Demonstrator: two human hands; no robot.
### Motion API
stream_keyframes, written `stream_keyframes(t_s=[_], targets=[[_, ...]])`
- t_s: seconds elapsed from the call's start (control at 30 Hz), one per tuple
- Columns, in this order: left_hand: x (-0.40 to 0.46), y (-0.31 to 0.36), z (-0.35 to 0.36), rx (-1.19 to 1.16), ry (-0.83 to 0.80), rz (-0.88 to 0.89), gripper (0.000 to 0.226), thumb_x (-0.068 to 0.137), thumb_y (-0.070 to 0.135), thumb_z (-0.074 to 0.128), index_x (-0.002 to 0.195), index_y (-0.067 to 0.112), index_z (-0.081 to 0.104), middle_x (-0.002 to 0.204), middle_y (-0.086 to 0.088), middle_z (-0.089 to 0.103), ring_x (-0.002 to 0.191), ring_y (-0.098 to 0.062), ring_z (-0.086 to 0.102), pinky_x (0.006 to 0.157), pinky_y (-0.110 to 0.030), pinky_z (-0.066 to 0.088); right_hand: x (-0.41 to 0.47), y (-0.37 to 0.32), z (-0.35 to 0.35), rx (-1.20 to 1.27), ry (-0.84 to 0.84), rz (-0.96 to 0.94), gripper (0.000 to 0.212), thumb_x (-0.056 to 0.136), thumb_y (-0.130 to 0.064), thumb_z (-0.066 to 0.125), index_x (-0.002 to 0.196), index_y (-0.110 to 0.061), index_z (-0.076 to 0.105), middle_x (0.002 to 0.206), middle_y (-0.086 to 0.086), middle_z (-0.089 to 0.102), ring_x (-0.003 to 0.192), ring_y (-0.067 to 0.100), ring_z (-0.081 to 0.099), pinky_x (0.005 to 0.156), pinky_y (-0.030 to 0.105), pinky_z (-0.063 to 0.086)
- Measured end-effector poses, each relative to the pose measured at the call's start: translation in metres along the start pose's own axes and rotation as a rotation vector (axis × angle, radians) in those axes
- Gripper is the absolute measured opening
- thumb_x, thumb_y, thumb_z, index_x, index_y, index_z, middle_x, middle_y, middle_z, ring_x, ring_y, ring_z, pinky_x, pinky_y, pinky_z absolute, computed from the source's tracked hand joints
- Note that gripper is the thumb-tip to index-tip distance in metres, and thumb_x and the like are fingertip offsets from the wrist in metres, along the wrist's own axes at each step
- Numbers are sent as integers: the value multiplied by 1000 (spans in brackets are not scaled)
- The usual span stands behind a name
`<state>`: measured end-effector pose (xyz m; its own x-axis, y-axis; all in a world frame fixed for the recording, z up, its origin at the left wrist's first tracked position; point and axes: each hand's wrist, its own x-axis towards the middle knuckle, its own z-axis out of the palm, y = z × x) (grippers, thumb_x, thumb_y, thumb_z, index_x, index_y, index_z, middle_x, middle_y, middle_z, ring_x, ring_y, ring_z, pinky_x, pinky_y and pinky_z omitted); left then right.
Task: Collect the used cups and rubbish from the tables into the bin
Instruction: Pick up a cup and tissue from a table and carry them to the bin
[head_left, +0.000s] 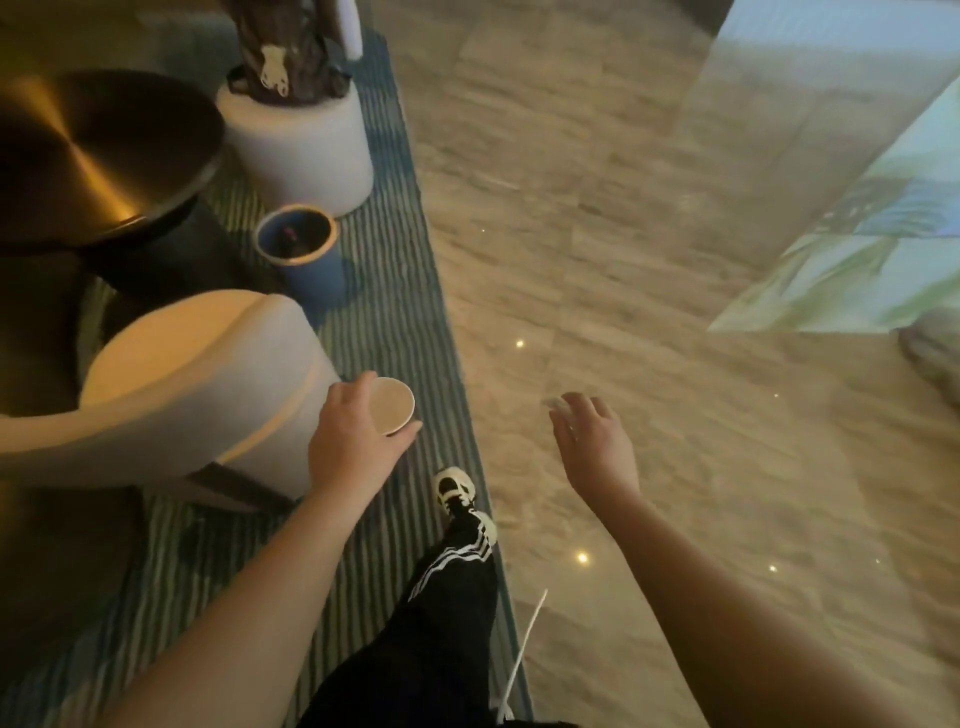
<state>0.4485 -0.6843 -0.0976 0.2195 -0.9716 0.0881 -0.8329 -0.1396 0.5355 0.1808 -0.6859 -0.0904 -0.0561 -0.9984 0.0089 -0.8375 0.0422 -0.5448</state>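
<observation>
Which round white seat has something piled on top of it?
The far white stool, beside the round metal table, carries a dark bundle. The nearer white chair, by the left hand holding the cup, has nothing on it.

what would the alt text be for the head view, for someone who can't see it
The person's left hand carries a paper cup toward a small blue bin on a striped rug, beside a round table. The right hand hangs open and empty over the marble floor.

Left hand (349, 441) grips a paper cup (390, 405) near the bin (301, 249).
</observation>
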Motion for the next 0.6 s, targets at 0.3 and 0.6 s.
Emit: stream_keyframes(t_s=[0.3, 0.6], targets=[[275, -19, 38, -46, 134, -119, 65, 63, 52, 76, 113, 29, 41, 106, -3, 48, 94, -29, 53, 62, -32, 36, 318, -58, 49, -91, -151, -227, 32, 96, -34, 48, 122, -17, 56, 120, 7, 58, 105, 29, 58, 82, 36, 48], [466, -41, 20, -27, 209, -412, 74, 63, 55, 76, 121, 31, 36, 107, 2, 44, 97, -26, 53, 62, -33, 40, 559, -166, 100, -26, -351, -386, 32, 97, -38, 44, 122, -21, 53, 118, 4, 57, 104, 25, 57, 84, 35, 47]])
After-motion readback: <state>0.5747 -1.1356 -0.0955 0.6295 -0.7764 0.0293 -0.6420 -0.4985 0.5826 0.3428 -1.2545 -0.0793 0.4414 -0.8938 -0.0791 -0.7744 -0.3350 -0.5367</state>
